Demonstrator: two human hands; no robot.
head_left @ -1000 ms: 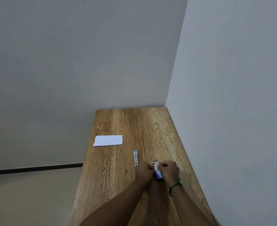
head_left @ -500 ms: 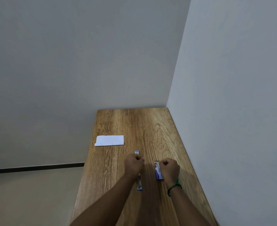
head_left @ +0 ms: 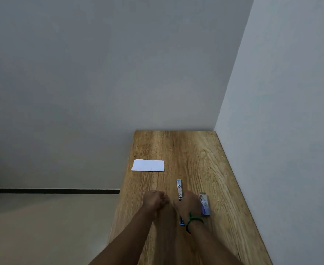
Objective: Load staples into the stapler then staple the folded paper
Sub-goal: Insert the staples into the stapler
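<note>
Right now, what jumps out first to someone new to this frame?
Two bare forearms reach in from the bottom, the left hand and right hand closed low on a long wooden table set into a corner of bare grey walls. The opened stapler pokes out just beyond the right hand, which wears a green wrist band; the staple box lies to its right. A white folded paper sits alone near the table's left edge.

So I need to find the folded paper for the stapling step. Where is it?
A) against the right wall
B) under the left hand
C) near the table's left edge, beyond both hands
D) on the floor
C: the folded paper lies flat by the table's left edge, beyond both hands.
</note>
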